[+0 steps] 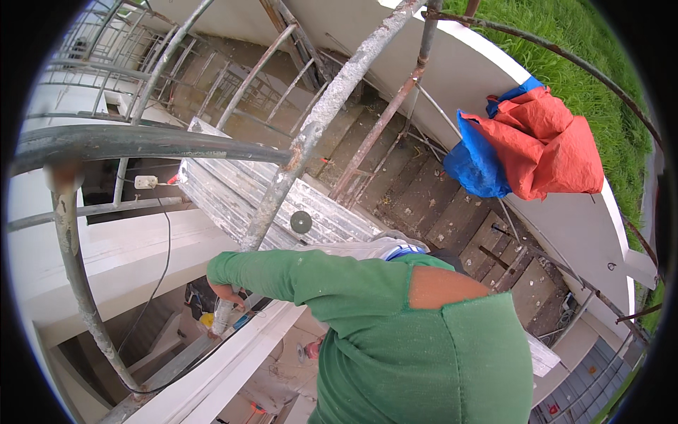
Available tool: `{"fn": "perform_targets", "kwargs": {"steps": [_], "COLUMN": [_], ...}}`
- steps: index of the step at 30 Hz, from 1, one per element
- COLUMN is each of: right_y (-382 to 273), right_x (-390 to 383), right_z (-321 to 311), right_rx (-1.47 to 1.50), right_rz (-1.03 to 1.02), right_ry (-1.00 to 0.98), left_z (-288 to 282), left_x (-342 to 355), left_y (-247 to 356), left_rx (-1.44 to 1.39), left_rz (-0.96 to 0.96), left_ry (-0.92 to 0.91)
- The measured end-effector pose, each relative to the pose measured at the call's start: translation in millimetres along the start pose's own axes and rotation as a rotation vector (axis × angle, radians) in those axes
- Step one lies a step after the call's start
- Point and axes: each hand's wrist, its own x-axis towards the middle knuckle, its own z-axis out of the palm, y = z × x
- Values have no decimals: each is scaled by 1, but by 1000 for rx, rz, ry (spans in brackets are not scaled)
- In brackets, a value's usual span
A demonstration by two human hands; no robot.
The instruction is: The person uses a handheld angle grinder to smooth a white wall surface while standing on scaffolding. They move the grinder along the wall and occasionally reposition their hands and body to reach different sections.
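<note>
A green-sleeved arm (pixel 282 278) reaches across the lower middle to the left. At its end my right hand (pixel 232 295) is closed around a paint-spattered scaffold pole (pixel 222 316), just over the white ledge. The sleeve partly hides the pole. My left hand does not show plainly; a small reddish-pink thing with a grey round part (pixel 308 350) appears beside the green shirt, too small to identify. Below my right hand are dark items with a yellow patch (pixel 206 319) and a blue thing (pixel 241 321).
Ribbed metal planks (pixel 233 187) carry a dark disc (pixel 301 222). Scaffold pipes (pixel 346 92) cross in front. A socket box (pixel 146 181) and black cable (pixel 169 240) are at left. A red-and-blue tarp (pixel 537 145) drapes the white wall; debris litters wooden boards (pixel 431 205).
</note>
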Motion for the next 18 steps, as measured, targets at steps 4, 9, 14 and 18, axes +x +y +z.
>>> {"fn": "perform_targets", "kwargs": {"steps": [4,9,14,18], "right_y": [-1,0,-1,-2], "right_x": [-26,-32,-34,-42], "right_z": [9,3,6,12], "right_rx": [-84,-202,-204,-166], "right_rz": [-84,-129,-125,-127], "right_ry": [51,68,60,22], "left_z": [-1,10,8,7], "left_x": [-4,-8,-16,-24], "left_y": [6,12,13,15], "left_rx": [19,56,63,71], "left_rz": [12,30,50,69], "left_ry": [15,12,31,36]}}
